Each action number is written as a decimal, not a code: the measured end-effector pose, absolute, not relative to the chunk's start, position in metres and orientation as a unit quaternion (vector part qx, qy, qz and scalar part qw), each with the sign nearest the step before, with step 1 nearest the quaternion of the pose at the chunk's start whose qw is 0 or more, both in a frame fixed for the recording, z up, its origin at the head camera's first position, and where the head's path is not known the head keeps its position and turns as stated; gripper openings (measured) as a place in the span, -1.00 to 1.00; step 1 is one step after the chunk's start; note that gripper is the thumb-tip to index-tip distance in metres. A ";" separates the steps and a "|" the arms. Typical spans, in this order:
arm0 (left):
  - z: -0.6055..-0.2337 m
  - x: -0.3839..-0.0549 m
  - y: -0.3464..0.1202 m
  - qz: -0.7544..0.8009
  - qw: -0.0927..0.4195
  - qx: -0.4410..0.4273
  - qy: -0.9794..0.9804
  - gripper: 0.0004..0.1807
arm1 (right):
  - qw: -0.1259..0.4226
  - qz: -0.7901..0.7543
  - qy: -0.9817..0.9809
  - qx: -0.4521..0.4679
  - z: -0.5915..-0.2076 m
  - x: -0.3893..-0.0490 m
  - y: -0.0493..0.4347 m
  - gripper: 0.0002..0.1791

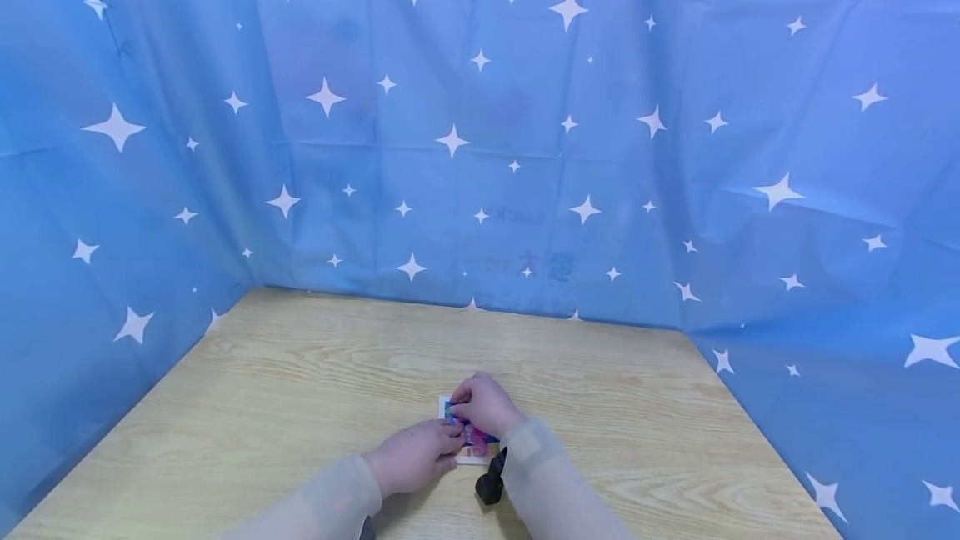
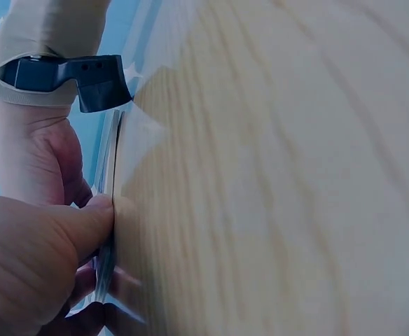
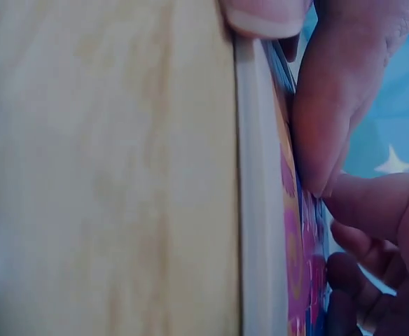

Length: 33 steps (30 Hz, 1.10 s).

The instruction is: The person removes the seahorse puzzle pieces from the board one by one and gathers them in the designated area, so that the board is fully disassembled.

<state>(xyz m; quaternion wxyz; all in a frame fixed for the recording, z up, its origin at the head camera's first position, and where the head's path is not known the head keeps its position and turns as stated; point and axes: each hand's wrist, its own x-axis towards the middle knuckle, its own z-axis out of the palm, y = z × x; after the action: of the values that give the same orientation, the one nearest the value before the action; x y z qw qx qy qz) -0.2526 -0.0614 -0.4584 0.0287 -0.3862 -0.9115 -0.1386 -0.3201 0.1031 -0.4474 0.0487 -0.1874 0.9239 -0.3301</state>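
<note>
A small jigsaw puzzle [image 1: 476, 445] with a white border and a blue, pink and orange picture lies flat on the table. My left hand [image 1: 417, 455] holds it at the left, the thumb [image 2: 96, 217] along the near edge and a finger bent over the picture. My right hand [image 1: 489, 405] reaches over from the right, fingers bent down onto the upper left part. In the right wrist view, the puzzle's white side [image 3: 260, 189] is seen edge-on, with the right hand [image 3: 390, 241] close to a left fingertip. I cannot tell whether the right fingers pinch a piece.
The wood-grain table [image 1: 315, 373] spreads out around the puzzle. A blue curtain [image 1: 517, 148] with white stars stands along its back and both sides. A black wrist device [image 1: 491, 480] hangs under the right sleeve, close to the tabletop.
</note>
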 end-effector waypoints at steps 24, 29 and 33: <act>-0.454 -0.249 -0.062 -0.100 0.058 -0.394 -0.912 -0.61 | 0.072 -0.356 0.914 -0.183 -0.447 -0.320 0.100 -0.93; -0.456 -0.250 -0.061 -0.111 0.055 -0.394 -0.910 -0.65 | 0.078 -0.350 0.916 -0.179 -0.447 -0.321 0.099 -0.92; -0.455 -0.250 -0.060 -0.117 0.049 -0.393 -0.911 -0.67 | 0.073 -0.339 0.921 -0.177 -0.448 -0.320 0.099 -0.95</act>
<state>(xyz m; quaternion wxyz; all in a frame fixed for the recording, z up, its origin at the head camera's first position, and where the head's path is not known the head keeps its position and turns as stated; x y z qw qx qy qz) -0.2505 -0.0602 -0.4554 0.0492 -0.3932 -0.9106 -0.1171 -0.3203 0.0990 -0.4477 0.0725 -0.1770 0.9213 -0.3386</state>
